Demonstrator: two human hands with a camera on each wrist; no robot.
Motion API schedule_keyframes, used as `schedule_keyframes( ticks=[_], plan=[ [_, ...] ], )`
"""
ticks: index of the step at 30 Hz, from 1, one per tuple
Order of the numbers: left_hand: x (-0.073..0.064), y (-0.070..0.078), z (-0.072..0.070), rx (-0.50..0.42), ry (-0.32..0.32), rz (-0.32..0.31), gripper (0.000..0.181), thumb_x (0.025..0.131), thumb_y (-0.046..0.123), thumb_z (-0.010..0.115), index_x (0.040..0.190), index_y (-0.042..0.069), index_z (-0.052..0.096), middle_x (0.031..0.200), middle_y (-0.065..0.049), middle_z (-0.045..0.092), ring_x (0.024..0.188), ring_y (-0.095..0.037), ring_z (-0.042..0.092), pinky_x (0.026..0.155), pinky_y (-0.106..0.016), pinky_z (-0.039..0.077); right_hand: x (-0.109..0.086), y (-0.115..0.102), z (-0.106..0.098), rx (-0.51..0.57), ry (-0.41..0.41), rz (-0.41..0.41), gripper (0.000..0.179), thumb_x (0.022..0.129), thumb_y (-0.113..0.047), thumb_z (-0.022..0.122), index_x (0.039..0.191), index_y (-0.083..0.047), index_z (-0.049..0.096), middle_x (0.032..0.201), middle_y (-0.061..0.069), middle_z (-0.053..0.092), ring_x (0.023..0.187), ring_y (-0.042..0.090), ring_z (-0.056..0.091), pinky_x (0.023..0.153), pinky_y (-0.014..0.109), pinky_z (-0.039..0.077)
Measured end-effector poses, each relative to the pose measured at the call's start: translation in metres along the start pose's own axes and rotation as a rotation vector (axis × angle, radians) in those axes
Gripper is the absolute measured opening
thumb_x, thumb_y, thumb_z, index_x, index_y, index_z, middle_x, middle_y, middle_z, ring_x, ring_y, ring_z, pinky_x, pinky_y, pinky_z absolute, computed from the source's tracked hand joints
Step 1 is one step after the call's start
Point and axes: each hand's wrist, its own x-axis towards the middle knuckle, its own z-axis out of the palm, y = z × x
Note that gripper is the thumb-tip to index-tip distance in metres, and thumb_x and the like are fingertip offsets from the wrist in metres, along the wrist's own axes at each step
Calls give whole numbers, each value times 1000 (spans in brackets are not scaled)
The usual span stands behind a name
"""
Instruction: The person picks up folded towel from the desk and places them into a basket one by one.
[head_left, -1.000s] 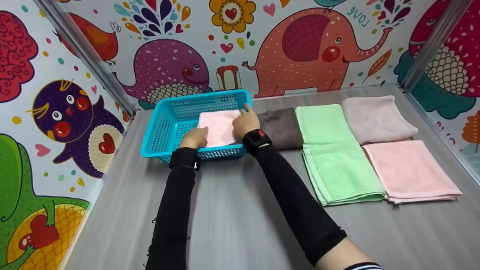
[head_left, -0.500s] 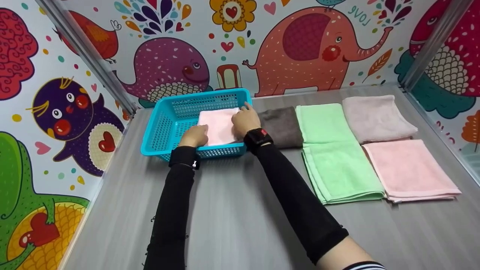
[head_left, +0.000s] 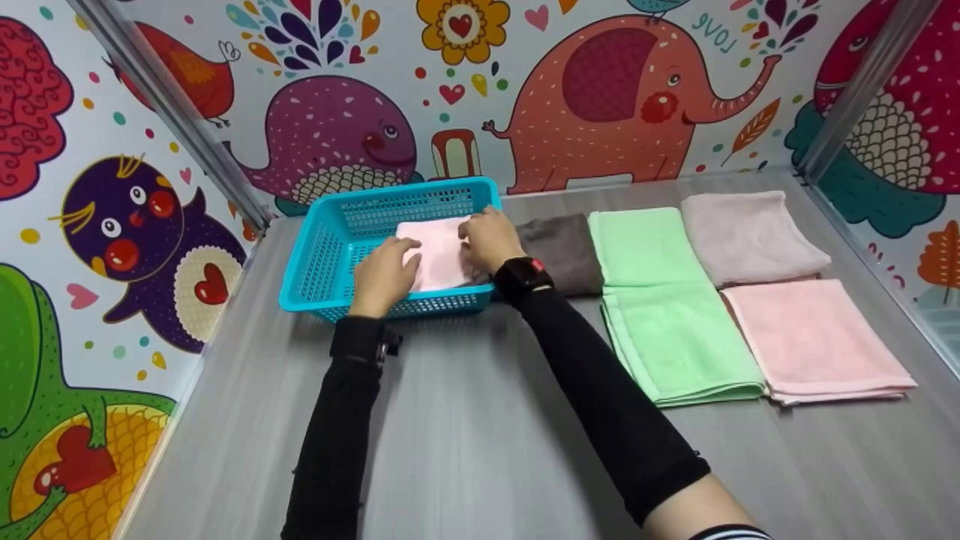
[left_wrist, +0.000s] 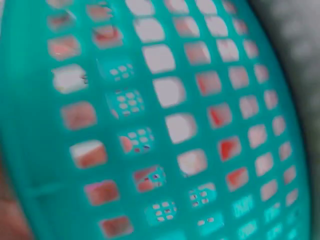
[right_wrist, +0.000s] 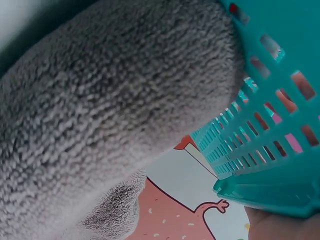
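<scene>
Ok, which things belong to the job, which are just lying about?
Job: rectangular blue plastic basket; folded pink towel inside; left hand; right hand.
Seemingly lying about: folded brown towel; folded green towelling; folded pinkish-grey towel; rightmost folded pink towel.

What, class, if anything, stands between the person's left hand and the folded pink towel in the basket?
Nothing visible does: in the head view, the left hand reaches over the near rim of the blue basket and overlaps the left edge of the pink towel.
</scene>
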Motion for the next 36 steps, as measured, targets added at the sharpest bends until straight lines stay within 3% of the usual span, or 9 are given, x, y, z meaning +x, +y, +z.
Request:
schedule_keyframes(
  ticks=[2, 6, 10, 13, 16, 24, 30, 36],
  plan=[
    [-9, 2, 3, -15, 61, 38, 33, 106, 32, 57, 129, 13, 72, 130, -11, 70, 108, -35, 70, 84, -53, 56, -2, 2, -3, 44, 38, -2, 24, 98, -20, 69, 117, -9, 78, 118, 12, 75, 113, 33, 63, 104, 44, 48],
    [-26, -1, 15, -2, 185, 154, 34, 107, 36, 56, 117, 11, 77, 116, -11, 76, 98, -34, 72, 79, -51, 56, -6, 8, -11, 139, 103, -4, 34, 103, -28, 64, 129, -9, 72, 127, 14, 69, 118, 33, 63, 103, 46, 51],
    [-36, -5, 26, 70, 296, 312, 36, 107, 34, 55, 97, 9, 79, 95, -10, 77, 81, -33, 71, 68, -47, 55, -11, 24, -23, 202, 170, 72, 40, 107, -37, 55, 139, -14, 65, 137, 12, 63, 124, 30, 61, 106, 47, 50],
    [-38, -7, 31, 113, 337, 373, 41, 107, 34, 53, 81, 10, 74, 80, -9, 74, 68, -31, 67, 59, -44, 51, -17, 42, -25, 218, 203, 146, 41, 108, -38, 53, 141, -16, 64, 138, 12, 62, 126, 30, 59, 109, 47, 48],
    [-40, -8, 33, 127, 342, 371, 44, 108, 35, 52, 74, 12, 69, 72, -7, 69, 63, -29, 64, 54, -43, 48, -24, 61, -21, 211, 182, 191, 43, 107, -37, 56, 142, -14, 63, 140, 14, 61, 130, 33, 57, 111, 50, 46],
    [-39, -8, 35, 153, 312, 356, 47, 108, 35, 49, 72, 12, 68, 67, -6, 67, 59, -28, 63, 50, -42, 44, -47, 99, 0, 124, -32, 216, 60, 100, -41, 64, 152, -14, 52, 152, 18, 51, 144, 39, 44, 121, 56, 30],
    [-39, -7, 35, 147, 301, 336, 49, 108, 34, 48, 66, 12, 63, 56, -2, 55, 50, -21, 52, 47, -32, 30, -55, 106, 11, 76, -110, 213, 68, 100, -51, 60, 155, -15, 48, 158, 17, 46, 151, 39, 35, 126, 64, 10],
    [-39, -8, 34, 143, 278, 306, 51, 108, 34, 47, 63, 13, 56, 55, 1, 44, 50, -19, 44, 50, -30, 23, -56, 105, 17, 50, -129, 204, 68, 102, -55, 54, 158, -17, 45, 160, 14, 45, 152, 37, 33, 127, 62, 5]
  ],
)
